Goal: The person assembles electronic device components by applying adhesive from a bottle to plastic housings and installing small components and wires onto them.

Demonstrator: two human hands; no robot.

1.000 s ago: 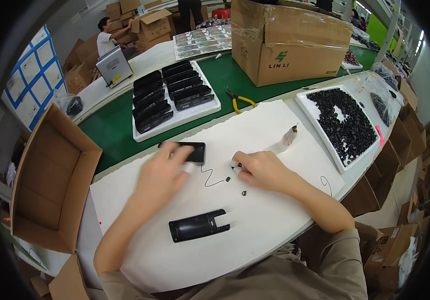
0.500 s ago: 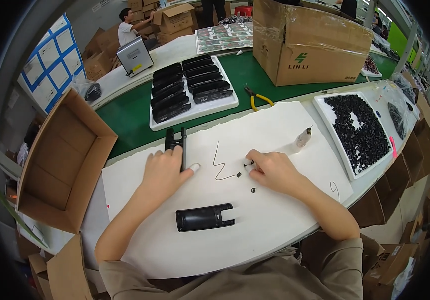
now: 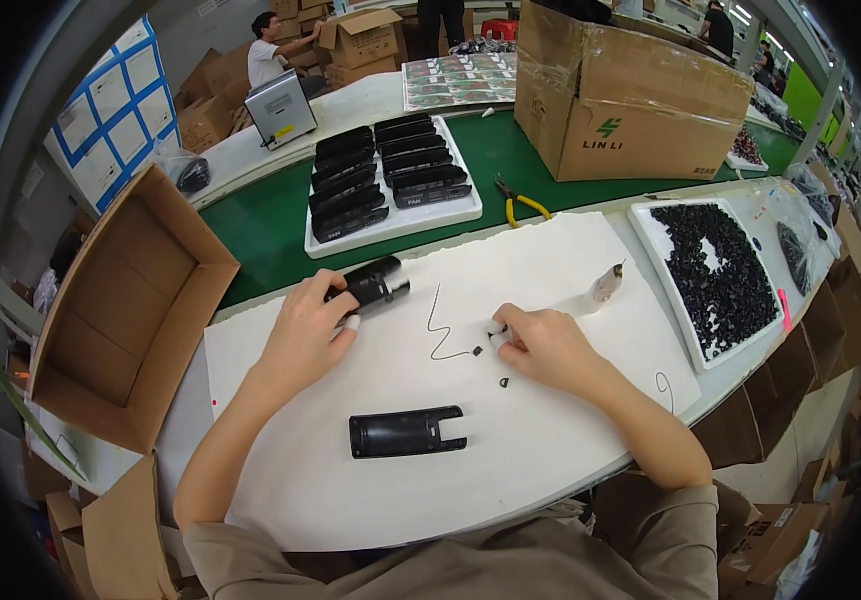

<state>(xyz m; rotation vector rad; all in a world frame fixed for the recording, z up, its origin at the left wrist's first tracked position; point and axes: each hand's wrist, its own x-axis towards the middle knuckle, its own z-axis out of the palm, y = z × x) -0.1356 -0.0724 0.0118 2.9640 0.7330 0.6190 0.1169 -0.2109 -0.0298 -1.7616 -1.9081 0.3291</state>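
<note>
My left hand grips a black plastic shell with a notched end, tilted at the far side of the white paper sheet. White finger cots cover some of my fingertips. My right hand is pinched near the paper's middle, with a bit of a small black part showing at the fingertips; most of it is hidden. Beside those fingers lie a loose black piece and, nearer me, a second black piece. Another black shell rests hollow side up close to me.
Beyond the paper are a white tray of black shells, yellow-handled cutters and a large carton. A needle-tipped bottle stands right, near a tray of small black parts. An open cardboard box sits left.
The shell in my left hand has turned from pointing away to lying slanted toward the right, and that hand has shifted slightly left. My right hand stays pinched in nearly the same spot.
</note>
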